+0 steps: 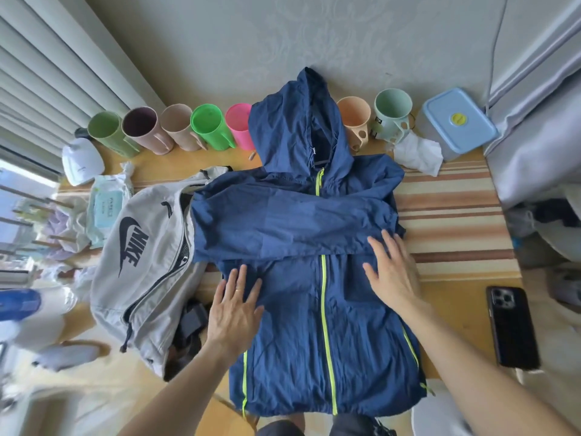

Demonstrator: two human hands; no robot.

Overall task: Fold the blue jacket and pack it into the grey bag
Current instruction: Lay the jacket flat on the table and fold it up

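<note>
The blue jacket (314,325) lies face up on the table, its neon-yellow zip running down the middle and its hood pointing away from me. Both sleeves are folded across the chest. My left hand (234,309) rests flat on the jacket's left side, fingers spread. On the right side, my right hand (391,269) presses flat just below the folded sleeve. The grey bag (141,262) with a black logo lies left of the jacket, its zip partly undone, and the jacket's left edge overlaps it.
A row of coloured cups (176,127) lines the wall behind the jacket. A blue-lidded box (457,121) and crumpled tissue (418,154) sit at the back right, a black phone (512,325) at the right, a wipes pack (108,206) at the left.
</note>
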